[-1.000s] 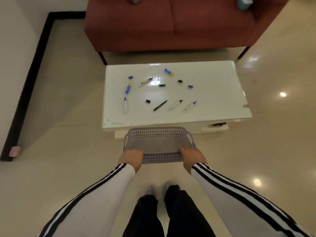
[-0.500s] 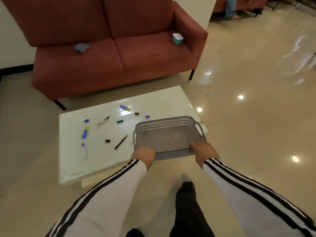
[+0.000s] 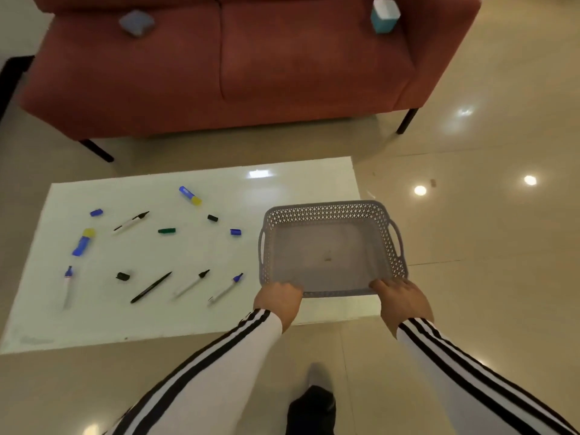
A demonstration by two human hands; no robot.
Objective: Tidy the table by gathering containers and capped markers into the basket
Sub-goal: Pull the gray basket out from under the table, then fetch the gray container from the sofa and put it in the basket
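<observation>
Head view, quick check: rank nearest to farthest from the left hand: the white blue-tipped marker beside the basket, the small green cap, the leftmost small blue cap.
From the left hand gripping the grey perforated plastic basket:
1. White blue-tipped marker, just left of the hand.
2. Small green cap, mid-table.
3. Leftmost small blue cap, far back-left.

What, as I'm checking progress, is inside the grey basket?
The grey perforated plastic basket holds only a small brownish speck. Left hand and right hand hide its near corners.

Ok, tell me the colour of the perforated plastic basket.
The perforated plastic basket is grey, clearest in the head view.
</observation>
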